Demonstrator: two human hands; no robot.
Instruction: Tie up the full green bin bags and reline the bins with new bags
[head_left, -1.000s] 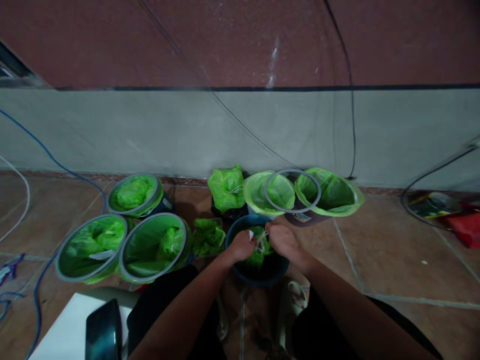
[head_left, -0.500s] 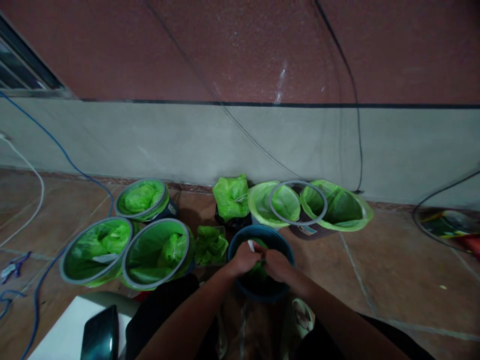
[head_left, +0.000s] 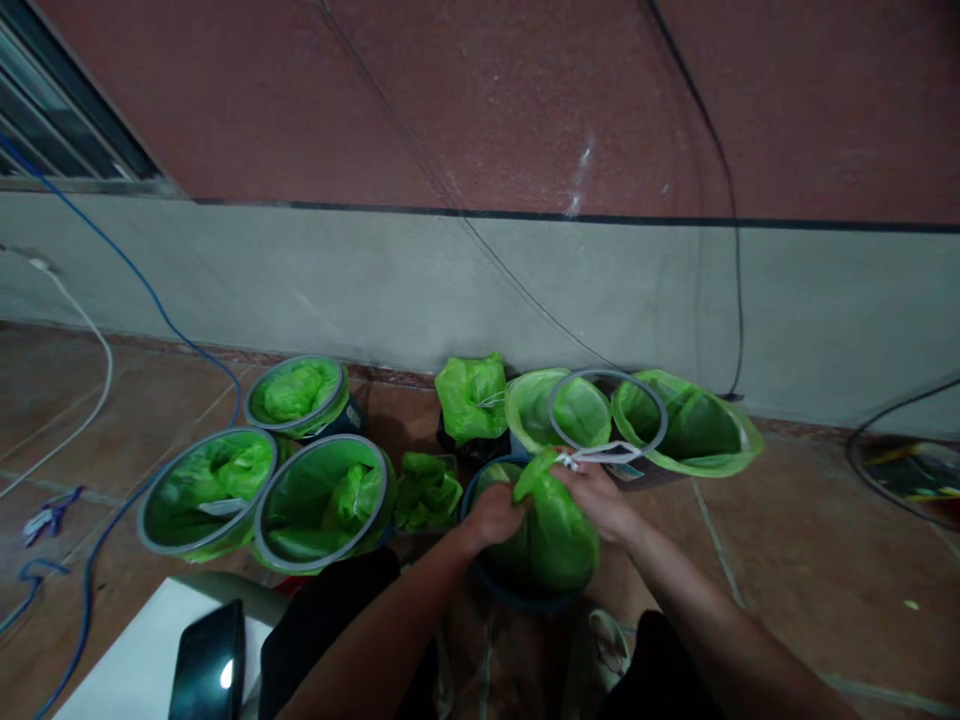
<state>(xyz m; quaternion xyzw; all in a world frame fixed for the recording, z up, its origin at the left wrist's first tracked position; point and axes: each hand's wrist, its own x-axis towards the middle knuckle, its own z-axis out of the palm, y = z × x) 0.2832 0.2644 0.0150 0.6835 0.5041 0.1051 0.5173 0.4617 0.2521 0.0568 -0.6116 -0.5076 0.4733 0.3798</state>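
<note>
A green plastic bag (head_left: 559, 530) bulges up out of a dark blue bucket (head_left: 517, 597) on the floor between the feet. My left hand (head_left: 496, 515) is closed on the bag's left side near its top. At the upper right of the bag, my right hand (head_left: 592, 492) is closed on its gathered neck, where a white drawstring (head_left: 600, 453) sticks out. The lower part of the bag is inside the bucket, out of sight.
Three green-lined bins (head_left: 324, 503) with grey rims stand at left. Behind the bucket are a bag-topped container (head_left: 472, 398), lined bins (head_left: 694, 430) and a loose grey ring (head_left: 553, 408). A phone (head_left: 210, 660) lies on a white surface. Blue cable (head_left: 90, 570) crosses the floor.
The green bag has come up out of the bucket between my hands and its drawstring now shows. My right hand has moved up and right. The view has shifted slightly.
</note>
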